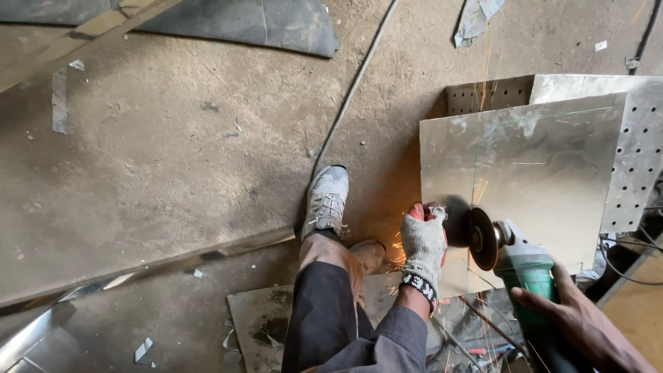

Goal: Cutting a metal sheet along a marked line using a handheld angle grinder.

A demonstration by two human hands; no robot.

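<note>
1. Steel sheet (532, 173), shiny and square, lies on the concrete floor (173, 173), partly over a perforated panel (639, 159) that shows beyond it and to its right.
2. Left hand (423, 242), in a knit glove, presses flat on the sheet's near left corner, fingers together and curled over the edge.
3. Right hand (573, 318), bare, is wrapped shut around the rear of a green grinder (521, 266), thumb along its top.
4. Disc (482, 238) stands on edge just right of the left hand, meeting the sheet; orange sparks (483, 90) fly away across the sheet and toward the leg.
5. Grey shoe (327, 200) sits on the floor left of the gloved hand, a tan shoe (368, 254) just beside that hand.
6. Cable (352, 90) runs across the floor beyond the grey shoe.
7. Scrap metal (262, 321) lies under the legs.
</note>
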